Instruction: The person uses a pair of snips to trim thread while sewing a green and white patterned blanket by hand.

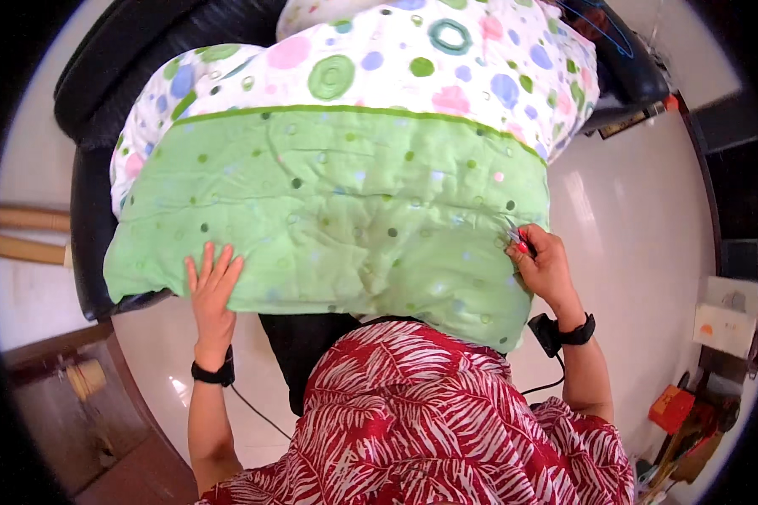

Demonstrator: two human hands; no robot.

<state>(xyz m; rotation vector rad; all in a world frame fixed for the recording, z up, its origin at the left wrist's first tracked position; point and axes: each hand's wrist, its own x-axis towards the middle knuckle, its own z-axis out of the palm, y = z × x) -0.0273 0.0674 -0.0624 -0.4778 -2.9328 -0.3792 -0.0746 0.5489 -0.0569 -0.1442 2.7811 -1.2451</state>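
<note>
A thick quilt point(335, 208) spreads across my lap and a black sofa, its near part green with small dots and its far part white with coloured circles. My left hand point(213, 284) lies flat near the quilt's front left edge, fingers spread and holding nothing. At the right side of the green cloth, my right hand point(543, 259) grips small scissors point(518, 238) with red on the handles. The metal blades point up and left, just over the cloth. My fingers partly cover the handles.
The black leather sofa point(95, 233) shows along the left and back. A blue wire point(613, 31) lies at the far right end. White boxes point(726, 322) and a red box point(671, 407) stand at the right. Cables point(259, 410) run from bands on both wrists.
</note>
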